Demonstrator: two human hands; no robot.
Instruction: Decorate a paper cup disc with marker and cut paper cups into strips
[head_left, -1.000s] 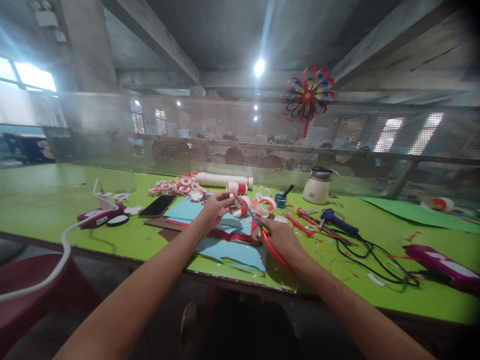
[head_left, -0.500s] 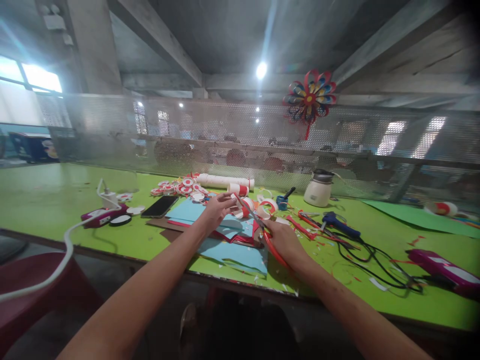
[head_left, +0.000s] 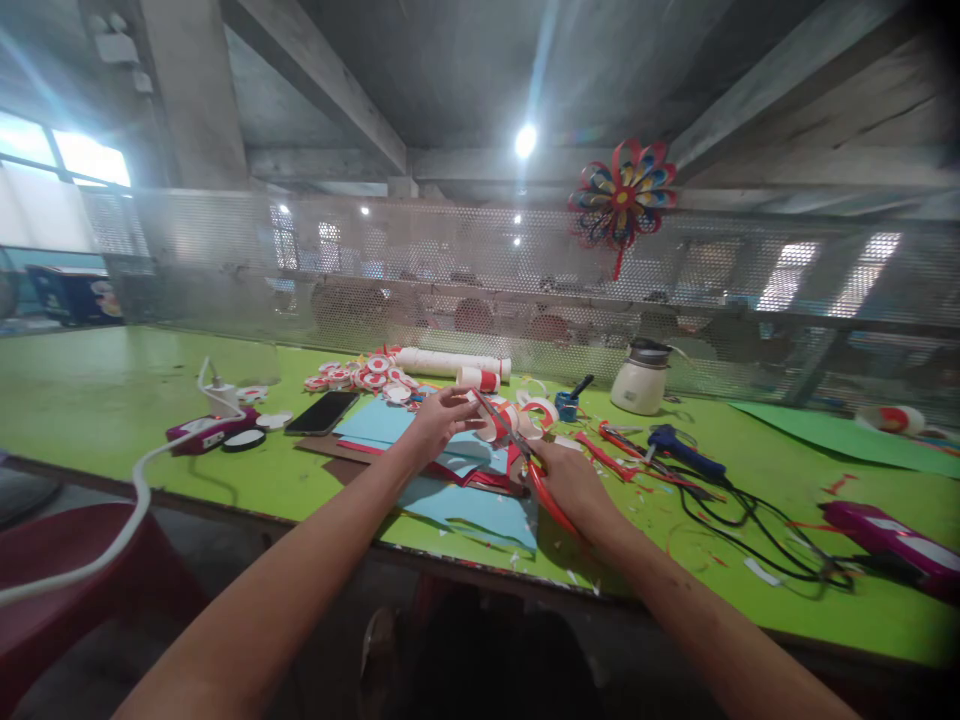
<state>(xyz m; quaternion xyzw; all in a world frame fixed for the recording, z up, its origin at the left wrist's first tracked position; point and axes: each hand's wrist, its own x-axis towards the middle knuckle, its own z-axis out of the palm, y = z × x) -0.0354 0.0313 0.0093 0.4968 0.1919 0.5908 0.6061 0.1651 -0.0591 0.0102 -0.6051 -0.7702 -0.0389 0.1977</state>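
My right hand (head_left: 571, 482) is closed round the handles of orange-handled scissors (head_left: 546, 492). Their blades point up and to the left, with the tips beside the fingertips of my left hand (head_left: 440, 422). Those fingers are pinched together on what looks like a small white piece of paper (head_left: 472, 396); its outline is hard to make out. Below both hands lie light blue paper sheets (head_left: 373, 424) over red sheets and brown cardboard (head_left: 309, 446). Just beyond the blades are red and white paper rings (head_left: 537, 414).
Left of the sheets lies a phone (head_left: 321, 412), near a purple power strip (head_left: 206, 433). White tubes (head_left: 450, 362) and round red-white pieces (head_left: 375, 374) lie behind. On the right are a blue glue gun (head_left: 686, 452) with a black cable, a white kettle-like container (head_left: 639, 382) and paper scraps.
The whole view has shifted very slightly. Both hands and the scissors keep nearly the same pose over the sheets.
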